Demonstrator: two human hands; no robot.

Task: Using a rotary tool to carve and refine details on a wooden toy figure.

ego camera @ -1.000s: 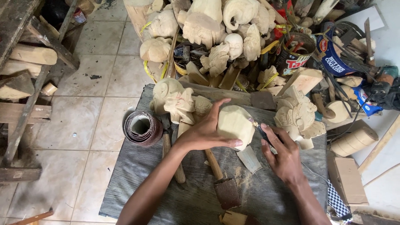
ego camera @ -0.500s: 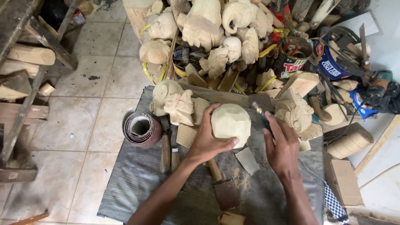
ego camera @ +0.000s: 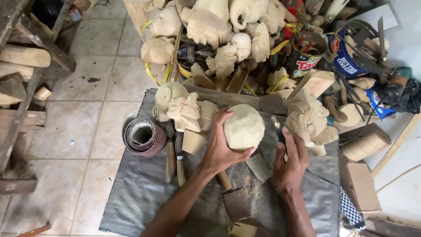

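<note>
Grey mat [ego camera: 140, 197] — left hand [ego camera: 219, 151] grips carved block [ego camera: 244, 127]; right hand [ego camera: 290, 164] hides a tool.

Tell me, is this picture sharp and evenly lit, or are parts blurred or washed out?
Head view: soft, even daylight, no harsh shadows. The left hand and the pale rounded wood block it holds are fairly sharp; the right hand looks slightly soft. The white boards at right are bright, nearly washed out. Edges bend a little, as with a wide lens.

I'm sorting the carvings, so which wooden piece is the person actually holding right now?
The smooth rounded block, gripped by the left hand; the other carvings lie untouched around it.
</note>
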